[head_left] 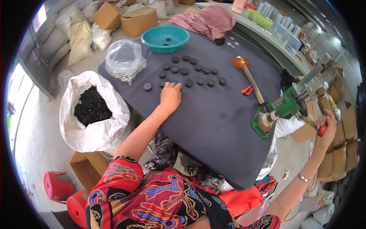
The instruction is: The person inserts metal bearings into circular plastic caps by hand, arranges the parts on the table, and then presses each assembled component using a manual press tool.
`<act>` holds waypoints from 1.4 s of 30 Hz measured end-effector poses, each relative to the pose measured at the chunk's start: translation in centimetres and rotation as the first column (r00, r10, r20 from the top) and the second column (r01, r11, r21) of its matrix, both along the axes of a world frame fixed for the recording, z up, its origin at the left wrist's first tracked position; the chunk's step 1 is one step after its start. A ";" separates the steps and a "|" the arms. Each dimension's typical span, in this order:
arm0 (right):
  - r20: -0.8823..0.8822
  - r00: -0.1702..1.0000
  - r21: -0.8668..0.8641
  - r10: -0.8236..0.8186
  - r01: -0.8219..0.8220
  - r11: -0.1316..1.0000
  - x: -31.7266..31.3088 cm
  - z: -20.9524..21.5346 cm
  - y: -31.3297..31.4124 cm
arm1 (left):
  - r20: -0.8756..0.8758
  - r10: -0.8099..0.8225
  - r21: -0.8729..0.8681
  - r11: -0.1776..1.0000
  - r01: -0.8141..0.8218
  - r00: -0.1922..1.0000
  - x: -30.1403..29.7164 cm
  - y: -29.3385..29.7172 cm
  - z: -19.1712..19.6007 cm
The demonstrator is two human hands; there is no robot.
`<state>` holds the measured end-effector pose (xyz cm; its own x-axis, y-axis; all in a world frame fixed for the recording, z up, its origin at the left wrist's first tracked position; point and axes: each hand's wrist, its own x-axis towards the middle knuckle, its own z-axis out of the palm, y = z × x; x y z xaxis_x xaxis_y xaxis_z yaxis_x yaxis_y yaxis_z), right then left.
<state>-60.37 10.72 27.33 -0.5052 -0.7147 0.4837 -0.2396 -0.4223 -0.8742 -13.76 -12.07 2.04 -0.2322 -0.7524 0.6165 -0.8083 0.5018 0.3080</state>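
Over the near edge of a group of black round caps [184, 71], my left hand [170, 98] reaches down with its fingers bent and close together. Its fingertips are at the tabletop between two caps, and what they hold, if anything, is hidden beneath them. One cap [147, 87] lies apart to the left. On the right, my right hand [327, 129] is wrapped round the red ball knob [323, 130] of a lever on a green hand press [286, 107]. The press stands at the table's right edge, its green base [260, 131] on the tabletop.
A dark cloth covers the table [213, 129]. Near the press lie a mallet [249, 78] and a red-handled cutter [247, 90]. A teal basin [165, 46], a clear bag of small metal parts [127, 68] and a white sack of black parts [91, 133] stand around the left.
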 end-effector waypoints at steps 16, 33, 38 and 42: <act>-0.037 0.999 -0.017 -0.040 0.039 0.999 2.7 1.3 -1.0 | -0.311 -0.666 0.152 0.669 0.728 0.677 -29.8 5.6 5.1; -0.055 0.998 -0.070 -0.042 0.038 0.997 3.2 -0.3 0.0 | -0.503 -0.567 0.182 0.668 0.722 0.652 -35.4 6.3 2.6; -0.211 0.975 -0.230 -0.071 0.021 0.973 4.9 -7.0 1.9 | -0.529 -0.568 0.190 0.645 0.740 0.631 -33.7 6.5 3.0; -0.417 0.869 -0.190 -0.268 0.205 0.960 6.2 -15.2 3.6 | -0.474 -0.593 0.150 0.674 0.724 0.651 -28.1 6.6 5.1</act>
